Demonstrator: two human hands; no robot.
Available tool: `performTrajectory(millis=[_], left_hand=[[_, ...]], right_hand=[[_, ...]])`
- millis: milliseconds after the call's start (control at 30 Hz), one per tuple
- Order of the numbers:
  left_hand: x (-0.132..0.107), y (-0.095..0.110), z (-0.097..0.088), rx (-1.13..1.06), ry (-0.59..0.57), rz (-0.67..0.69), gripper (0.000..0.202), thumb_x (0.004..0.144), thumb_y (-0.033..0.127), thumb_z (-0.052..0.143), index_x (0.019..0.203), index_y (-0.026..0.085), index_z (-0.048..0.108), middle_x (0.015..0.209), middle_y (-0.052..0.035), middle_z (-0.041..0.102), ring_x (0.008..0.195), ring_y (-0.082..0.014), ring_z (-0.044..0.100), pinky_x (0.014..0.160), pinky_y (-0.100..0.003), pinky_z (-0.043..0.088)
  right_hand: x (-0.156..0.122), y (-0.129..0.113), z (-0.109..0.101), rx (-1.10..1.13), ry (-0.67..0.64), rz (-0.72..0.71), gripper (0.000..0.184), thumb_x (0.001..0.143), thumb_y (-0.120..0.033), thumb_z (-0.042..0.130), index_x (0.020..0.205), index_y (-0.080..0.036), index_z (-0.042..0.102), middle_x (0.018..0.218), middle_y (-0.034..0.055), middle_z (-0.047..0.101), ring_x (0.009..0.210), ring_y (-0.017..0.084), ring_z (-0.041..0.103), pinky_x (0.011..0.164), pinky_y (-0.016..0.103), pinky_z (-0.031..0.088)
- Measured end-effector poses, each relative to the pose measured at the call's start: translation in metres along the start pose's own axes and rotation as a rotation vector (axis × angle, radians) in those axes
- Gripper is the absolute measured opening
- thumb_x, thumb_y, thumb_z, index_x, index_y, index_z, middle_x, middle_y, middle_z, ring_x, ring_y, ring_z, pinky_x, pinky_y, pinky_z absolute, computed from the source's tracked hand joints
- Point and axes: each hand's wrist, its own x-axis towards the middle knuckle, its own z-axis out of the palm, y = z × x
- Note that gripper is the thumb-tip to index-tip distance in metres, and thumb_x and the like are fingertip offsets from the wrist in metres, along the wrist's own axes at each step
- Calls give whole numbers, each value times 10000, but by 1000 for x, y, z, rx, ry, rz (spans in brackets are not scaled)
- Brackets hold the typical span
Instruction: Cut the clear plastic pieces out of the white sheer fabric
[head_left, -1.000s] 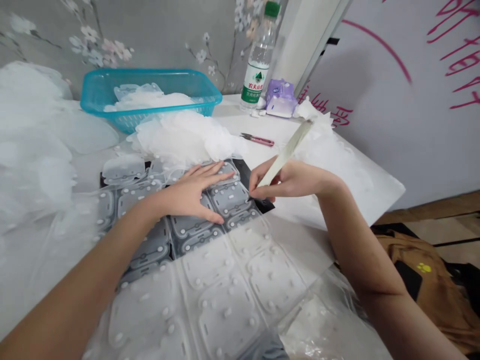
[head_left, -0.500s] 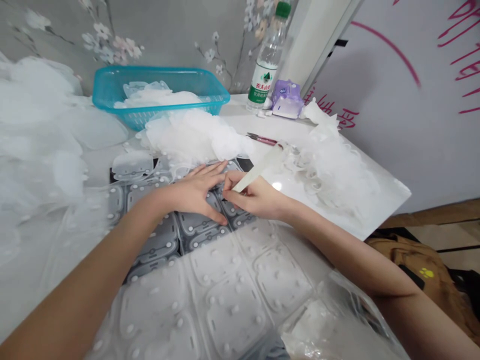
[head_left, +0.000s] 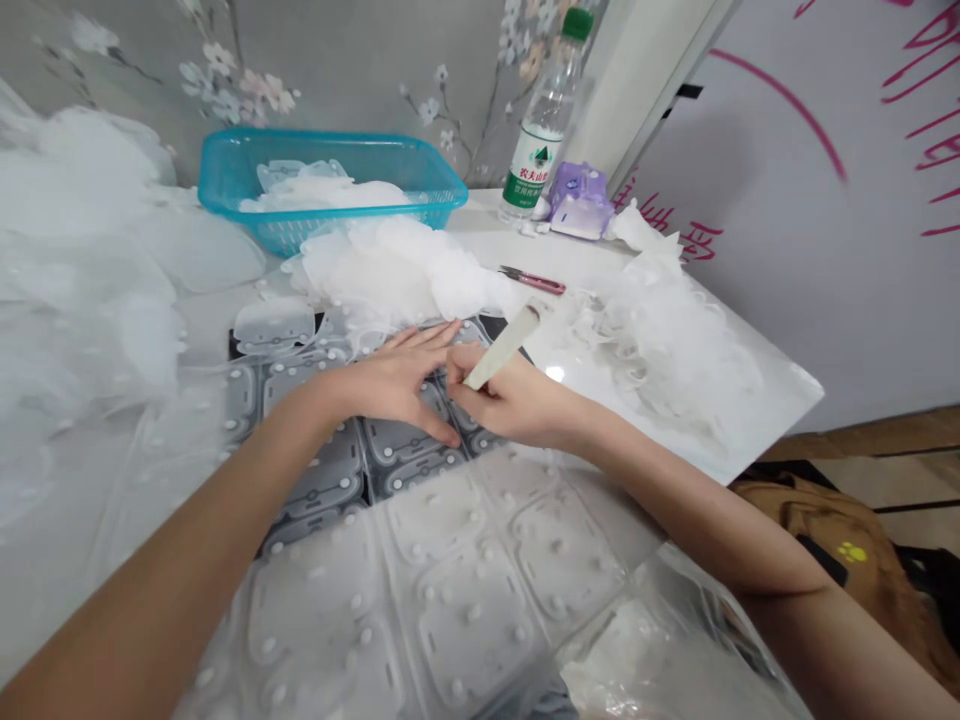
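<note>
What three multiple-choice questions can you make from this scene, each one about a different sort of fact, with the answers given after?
1. Where does the water bottle stand?
A. On the brown bag
B. Beside the purple packet
C. On the floor

2. What colour is the plastic basket?
A. Teal
B. Red
C. Yellow

3. What is the state of the right hand?
A. Empty and open
B. Lying flat
C. Pinching a pale strip

Answers:
1. B, because the bottle stands right next to the packet.
2. A, because its rim and mesh walls show teal.
3. C, because the fingers close on the strip's lower end.
</note>
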Motion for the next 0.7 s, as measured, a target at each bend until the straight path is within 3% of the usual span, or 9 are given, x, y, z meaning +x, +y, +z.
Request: performTrajectory(millis=[167,267,367,433,600,700], left_hand=[[-1,3,-4,9,-58,-36,1144,512,771,624,1465,362,144,1558,-9,-64,1423,-340,-17,1136,-523,21],[-4,2,-10,-54,-76,-62,1083,562,746,607,1466,355,156,1559,2,-51,1421,-347,-4,1134,-530,65],[-6,-2,-14,-175,-49,-40,840,738,674,455,1459,308,228,1567,13,47,1432,-278,52,1145,-442,140],[-6,-4,-14,-188,-15,-18,773,783,632,400,1448,258,277,1566,-2,93,1433,-245,83,1149,-394,147],[-2,-5,-5,-123,58,-13,672,843,606,342,1416,255,330,1557,-24,167,1423,-238,143,1147,-420,120],[1,-7,-2,-117,96,34,644,851,596,368,1380,230,389,1548,-56,199,1412,-250,184,1138,-426,150]], right_hand=[[-7,-6,-13,107,-194,62,190,749,-71,449,600,-181,404,562,-46,379,562,92,337,569,246,277],[-8,-2,-9,187,-96,139,160,748,-87,462,626,-182,419,547,-55,380,545,88,341,549,238,276],[-7,8,0,228,24,153,122,746,-113,477,664,-187,426,535,-65,371,514,84,321,516,231,254],[-6,13,4,241,57,141,111,750,-127,486,676,-187,428,540,-64,374,506,82,322,503,228,249],[-8,8,4,210,72,108,149,765,-120,481,656,-185,401,546,-64,360,503,74,319,498,220,253],[-12,-3,-3,157,-2,119,181,775,-91,459,644,-186,379,533,-71,322,489,68,289,487,221,237]])
